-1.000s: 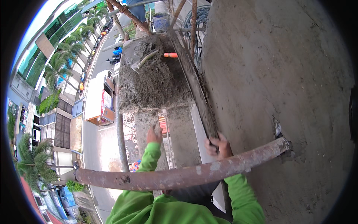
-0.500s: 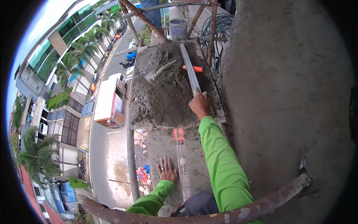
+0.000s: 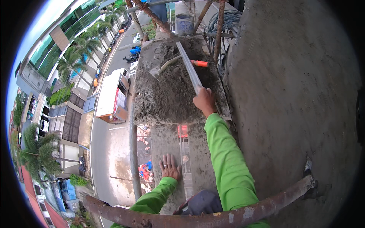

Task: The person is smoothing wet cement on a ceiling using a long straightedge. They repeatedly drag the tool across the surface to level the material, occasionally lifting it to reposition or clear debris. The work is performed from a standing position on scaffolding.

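Note:
My right hand (image 3: 205, 102) is closed round the near end of a long metal straightedge bar (image 3: 188, 64), which slants away over a board heaped with wet grey mortar (image 3: 167, 100). Under the bar lies a tool with an orange handle (image 3: 200, 63); its other end is hidden. Left of the bar, a mortar-smeared trowel with a pale handle (image 3: 169, 64) rests on the heap. My left hand (image 3: 170, 168) lies flat with fingers spread on a grey plank (image 3: 163, 140), wearing a ring and holding nothing.
A freshly plastered wall (image 3: 289, 95) rises on the right. Rusty scaffold pipes cross nearby, one (image 3: 243, 214) close in front of me. A bucket (image 3: 184, 24) and coiled hoses (image 3: 222, 22) are beyond the board. Gaps beside the planks show the street (image 3: 104, 140) far below. Another person's leg (image 3: 157, 13) stands at the far end.
The bar's far end has swung left across the mortar, uncovering more of the orange handle's right side. My left hand stays flat on the plank. The whole view has shifted slightly.

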{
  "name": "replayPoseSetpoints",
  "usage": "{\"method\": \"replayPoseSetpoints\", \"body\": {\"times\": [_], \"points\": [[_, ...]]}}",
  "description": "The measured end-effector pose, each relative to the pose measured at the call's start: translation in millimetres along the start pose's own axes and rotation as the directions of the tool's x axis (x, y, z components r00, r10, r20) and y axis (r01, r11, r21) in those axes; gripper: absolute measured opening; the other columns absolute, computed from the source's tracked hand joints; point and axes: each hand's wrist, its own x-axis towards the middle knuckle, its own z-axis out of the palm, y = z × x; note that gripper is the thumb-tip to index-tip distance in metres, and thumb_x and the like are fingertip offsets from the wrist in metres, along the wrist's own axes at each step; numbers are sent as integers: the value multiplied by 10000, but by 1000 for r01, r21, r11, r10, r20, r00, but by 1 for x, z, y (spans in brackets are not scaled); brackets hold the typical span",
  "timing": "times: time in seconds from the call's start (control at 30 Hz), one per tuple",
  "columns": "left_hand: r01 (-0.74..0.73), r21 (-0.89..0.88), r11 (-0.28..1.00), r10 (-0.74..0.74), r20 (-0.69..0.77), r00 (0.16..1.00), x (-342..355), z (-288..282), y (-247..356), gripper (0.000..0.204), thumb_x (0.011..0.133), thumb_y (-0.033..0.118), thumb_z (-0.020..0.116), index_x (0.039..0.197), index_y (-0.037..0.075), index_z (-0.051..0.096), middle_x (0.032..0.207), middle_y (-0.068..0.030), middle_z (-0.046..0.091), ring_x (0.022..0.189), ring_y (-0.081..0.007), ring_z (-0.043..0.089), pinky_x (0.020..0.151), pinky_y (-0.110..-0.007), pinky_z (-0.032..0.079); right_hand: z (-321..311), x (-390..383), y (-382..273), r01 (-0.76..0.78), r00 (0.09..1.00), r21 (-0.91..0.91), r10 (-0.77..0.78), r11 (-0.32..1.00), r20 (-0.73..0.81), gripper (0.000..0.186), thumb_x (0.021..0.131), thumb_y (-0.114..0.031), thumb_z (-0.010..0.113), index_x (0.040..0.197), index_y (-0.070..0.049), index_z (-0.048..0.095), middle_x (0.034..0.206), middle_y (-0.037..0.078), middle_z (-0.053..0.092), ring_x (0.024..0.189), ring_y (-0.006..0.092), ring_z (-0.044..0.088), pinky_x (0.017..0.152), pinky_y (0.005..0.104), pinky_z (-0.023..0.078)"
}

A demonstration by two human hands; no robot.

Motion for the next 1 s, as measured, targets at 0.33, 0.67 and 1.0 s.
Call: {"method": "replayPoseSetpoints", "body": {"times": [0.33, 0.67, 1.0], "points": [[14, 88, 996, -6, -94, 996, -6, 13, -7, 611, 771, 298, 442, 1277, 45, 212, 1340, -113, 181, 1253, -270, 116, 992, -473, 81, -125, -193, 24, -499, 866, 843, -142, -200, 479, 601, 723, -87, 498, 1268, -32, 251, 861, 74, 518, 567, 65, 421, 486, 173, 353], [-15, -193, 981, -4, -99, 995, 0, 24, -3, 577, 797, 412, 408, 1239, 59, 291, 1271, -132, 288, 1179, -274, 252, 960, -456, 188, -209, -439, 81, -512, 842, 297, 403, 806, 358, 389, 721, -326, 577, 880, 29, 576, 786, 230, 569, 781, 353, 552, 697, 368, 440], [530, -776, -340, 225, 480, 848, -70, -51, 149, 656, 761, 558, 429, 1190, 65, 370, 1137, -145, 409, 1043, -252, 404, 900, -412, 305, -282, -641, 91, -878, 468, 250, 618, 409, 631, 366, 740, -386, 538, 683, -24, 543, 617, 171, 551, 608, 336, 550, 555, 384, 425]]}}
